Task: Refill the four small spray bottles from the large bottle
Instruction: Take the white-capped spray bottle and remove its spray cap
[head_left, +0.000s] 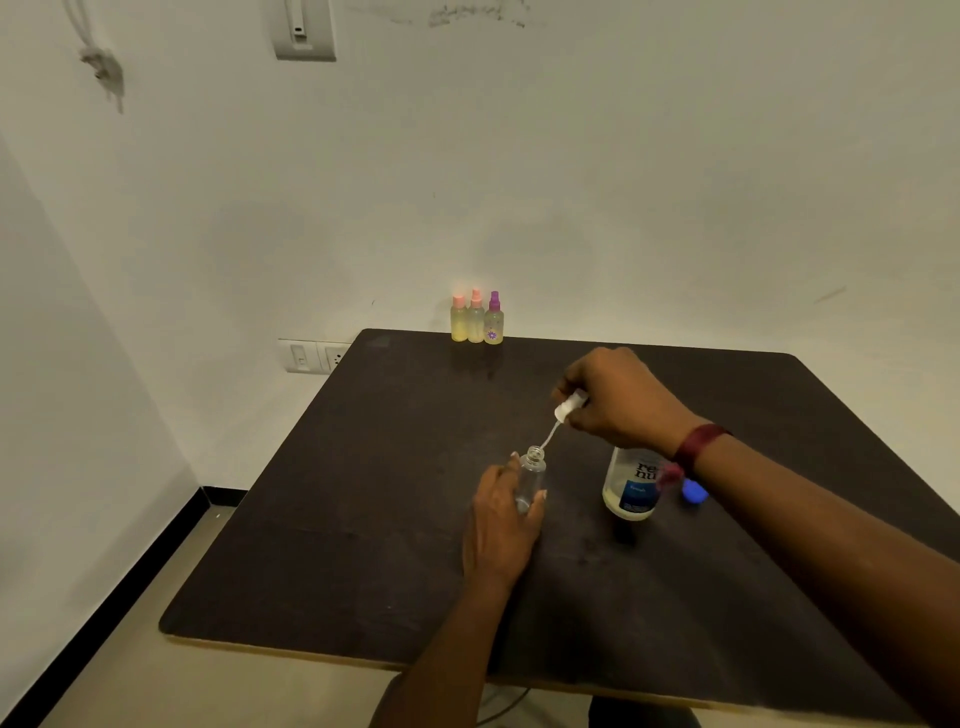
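Partly behind the right wrist (696, 448), the large bottle (630, 491)

A dark brown surface (363, 519) fills the lower middle of the frame, set against a white wall (623, 182). The wall carries a switch plate (304, 28) at the top, a socket panel (311, 356) by the surface's far left corner, and a cord (101, 62) hanging upper left. Black skirting (119, 597) edges the beige floor (130, 675) at lower left.
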